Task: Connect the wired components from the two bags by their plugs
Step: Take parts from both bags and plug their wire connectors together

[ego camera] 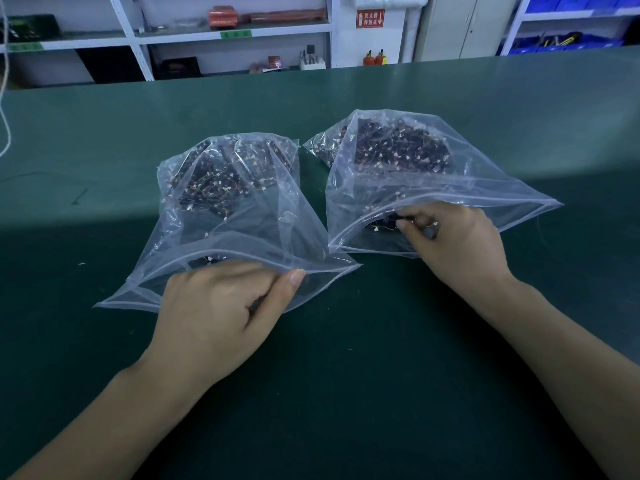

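Head view showed two clear bags side by side on the green worktop (346,393), both open and packed with dark wired parts. The left hand (214,306) pinched the mouth of the left bag (221,216); the right hand (453,237) reached into the right bag (433,174), fingers curled on a wired part (384,225). No plugs appeared joined; the connecting seemingly lay ahead.
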A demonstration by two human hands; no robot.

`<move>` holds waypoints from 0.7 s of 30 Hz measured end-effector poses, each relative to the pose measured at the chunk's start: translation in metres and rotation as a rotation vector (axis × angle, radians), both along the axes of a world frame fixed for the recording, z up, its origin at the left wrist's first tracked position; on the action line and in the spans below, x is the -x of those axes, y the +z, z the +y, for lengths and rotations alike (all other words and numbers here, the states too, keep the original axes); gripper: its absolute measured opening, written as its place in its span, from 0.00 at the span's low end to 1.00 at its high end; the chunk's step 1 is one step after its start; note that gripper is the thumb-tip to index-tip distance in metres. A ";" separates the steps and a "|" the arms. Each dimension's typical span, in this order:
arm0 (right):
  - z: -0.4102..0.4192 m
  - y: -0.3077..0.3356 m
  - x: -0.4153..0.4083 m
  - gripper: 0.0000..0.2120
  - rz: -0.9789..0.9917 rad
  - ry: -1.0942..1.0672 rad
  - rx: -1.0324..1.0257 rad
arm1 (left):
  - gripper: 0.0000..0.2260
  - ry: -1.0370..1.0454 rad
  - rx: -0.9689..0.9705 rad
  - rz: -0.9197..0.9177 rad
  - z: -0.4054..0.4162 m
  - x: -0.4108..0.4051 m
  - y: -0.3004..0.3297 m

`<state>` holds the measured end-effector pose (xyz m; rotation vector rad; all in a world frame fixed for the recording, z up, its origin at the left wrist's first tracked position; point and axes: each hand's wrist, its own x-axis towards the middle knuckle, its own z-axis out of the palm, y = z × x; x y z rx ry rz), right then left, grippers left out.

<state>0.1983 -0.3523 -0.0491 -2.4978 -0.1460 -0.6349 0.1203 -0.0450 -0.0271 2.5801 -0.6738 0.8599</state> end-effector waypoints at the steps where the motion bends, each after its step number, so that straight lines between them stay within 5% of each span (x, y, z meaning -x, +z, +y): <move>1: 0.001 0.000 0.001 0.05 0.005 -0.010 0.007 | 0.27 0.005 -0.010 -0.019 0.001 0.000 0.001; 6: 0.008 0.000 0.003 0.20 -0.008 -0.007 0.012 | 0.18 0.166 -0.171 0.112 0.007 -0.004 -0.001; 9: 0.011 0.001 0.006 0.06 0.024 0.048 -0.015 | 0.11 0.283 -0.213 0.260 0.012 -0.009 0.001; 14: 0.013 0.003 0.009 0.06 0.018 0.088 -0.045 | 0.22 0.486 -0.255 0.594 0.021 -0.019 -0.001; 21: 0.016 0.002 0.010 0.06 0.012 0.102 -0.056 | 0.24 0.505 -0.273 0.637 0.030 -0.024 -0.005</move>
